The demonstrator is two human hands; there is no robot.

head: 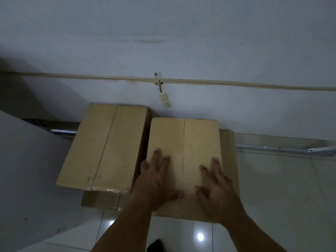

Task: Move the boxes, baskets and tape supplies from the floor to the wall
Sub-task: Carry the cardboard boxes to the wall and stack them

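Observation:
Two closed brown cardboard boxes stand side by side against the white wall (181, 42). The right box (183, 139) lies straight under me. My left hand (156, 180) rests flat on its top near the left edge, fingers spread and straight. My right hand (216, 186) presses flat on the right half of the same top. The left box (103, 148) sits at a slight angle, untouched, with tape along its centre seam. Each of these boxes seems to rest on another box, of which only edges show.
A cream cable conduit (236, 83) runs along the wall, with a taped stub hanging from it. A metal rail (283, 149) lies along the wall's foot at the right. A large white curved surface (23, 179) stands at the left. Glossy white floor tiles (272, 188) spread to the right.

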